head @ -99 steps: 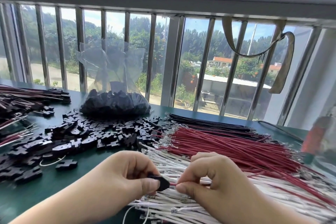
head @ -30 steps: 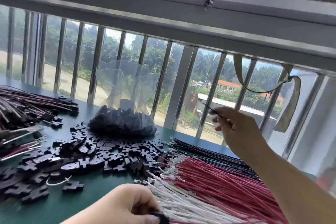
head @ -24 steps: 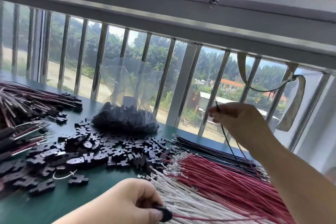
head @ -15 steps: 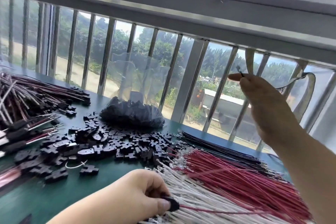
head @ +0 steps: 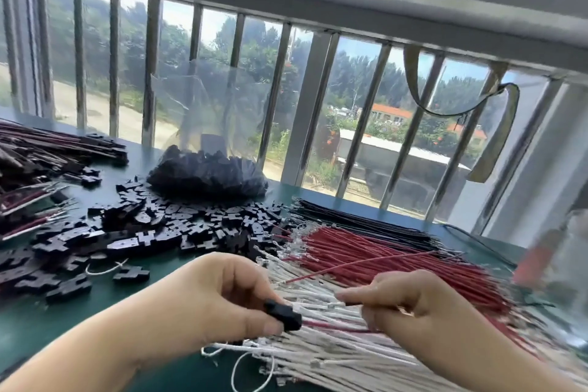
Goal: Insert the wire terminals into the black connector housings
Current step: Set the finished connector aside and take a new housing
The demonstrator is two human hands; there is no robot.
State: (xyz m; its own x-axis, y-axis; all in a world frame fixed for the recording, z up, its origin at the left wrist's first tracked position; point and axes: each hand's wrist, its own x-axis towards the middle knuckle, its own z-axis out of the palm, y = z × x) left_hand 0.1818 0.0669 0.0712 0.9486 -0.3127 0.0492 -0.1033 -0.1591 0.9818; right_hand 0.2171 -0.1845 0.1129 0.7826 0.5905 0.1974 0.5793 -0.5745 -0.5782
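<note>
Black housings [head: 152, 232] (red, white wires [head: 366, 251])

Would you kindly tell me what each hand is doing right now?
Left hand: grips a black connector housing.
Right hand: pinches a dark wire.

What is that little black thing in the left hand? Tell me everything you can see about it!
The black connector housing is a small, dark, matte piece that looks like plastic, chunky with rounded corners. The left hand pinches it between thumb and fingers, holding it in the air above the white wires. It points right, and a red wire runs out of that end. Motion blur hides finer details.
</note>
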